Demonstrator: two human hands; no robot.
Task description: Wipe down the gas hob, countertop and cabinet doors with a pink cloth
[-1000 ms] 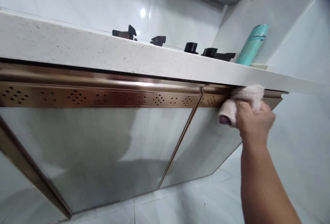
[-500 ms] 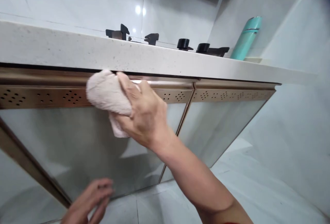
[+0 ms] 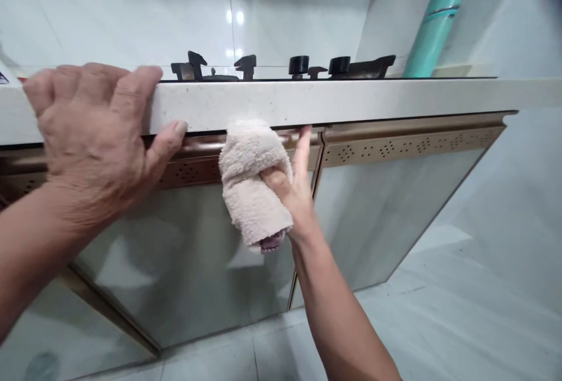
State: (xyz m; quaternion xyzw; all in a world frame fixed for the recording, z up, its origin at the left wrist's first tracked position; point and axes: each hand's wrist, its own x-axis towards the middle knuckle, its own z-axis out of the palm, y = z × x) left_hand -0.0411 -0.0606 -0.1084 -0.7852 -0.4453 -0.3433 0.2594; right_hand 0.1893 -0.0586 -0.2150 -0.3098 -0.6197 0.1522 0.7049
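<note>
My right hand [image 3: 298,188] grips a pale, fluffy cleaning cloth [image 3: 252,176], folded over, with a darker purplish patch at its lower end. The cloth lies against the gold metal trim [image 3: 202,144] along the top of the cabinet door [image 3: 197,264], just below the counter edge. The right index finger or thumb points up to the trim; the other fingers are partly hidden by the cloth. On the left, my left hand [image 3: 94,123] lies over the white countertop edge [image 3: 211,103], fingers on top and thumb stretched out along its front, holding no loose thing.
On the counter stand a gas stove with black pan supports [image 3: 246,67] and black knobs [image 3: 299,65]. A turquoise flask [image 3: 432,33] stands at the right, near the wall. A second cabinet door [image 3: 377,211] adjoins on the right, above the tiled floor [image 3: 228,352].
My left hand has come up from low by the cabinet door onto the counter edge. The right hand and cloth have moved right along the trim, and the hand has turned more upright.
</note>
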